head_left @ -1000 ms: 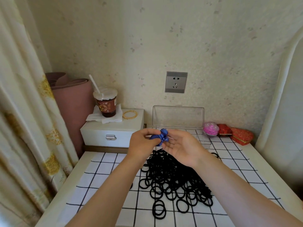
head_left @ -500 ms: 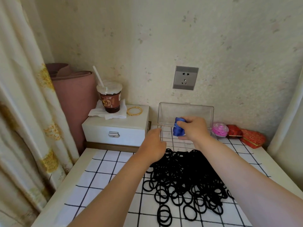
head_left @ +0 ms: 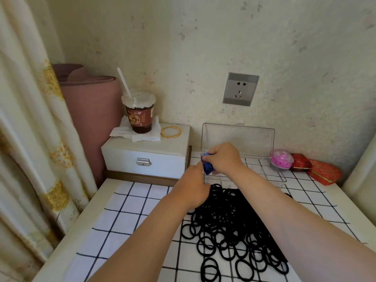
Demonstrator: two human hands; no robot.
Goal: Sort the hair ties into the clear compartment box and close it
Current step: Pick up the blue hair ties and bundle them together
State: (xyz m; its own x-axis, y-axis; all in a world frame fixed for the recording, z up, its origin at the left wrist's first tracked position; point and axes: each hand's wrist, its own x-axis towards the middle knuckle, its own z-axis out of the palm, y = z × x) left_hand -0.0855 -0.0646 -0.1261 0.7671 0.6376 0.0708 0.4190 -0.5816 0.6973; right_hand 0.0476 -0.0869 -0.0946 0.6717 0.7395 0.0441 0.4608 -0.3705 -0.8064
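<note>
Checked-cloth bench [head_left: 130, 216]: black hair ties [head_left: 234, 220] heaped before open clear compartment box [head_left: 264, 174]. Right hand [head_left: 223, 159] pinches blue hair ties [head_left: 208, 167] over box's left end; left hand [head_left: 195, 186] just beside them, can't tell its grasp.

A home is being indicated: pale speckled wallpaper [head_left: 223, 37] is being broken by a grey wall socket [head_left: 240, 89], a cream gold-flowered curtain [head_left: 30, 139] is being hung, a gold bangle [head_left: 170, 136] is being kept on a white drawer box [head_left: 146, 157], and black elastic hair ties [head_left: 230, 220] are being heaped beside it.
</note>
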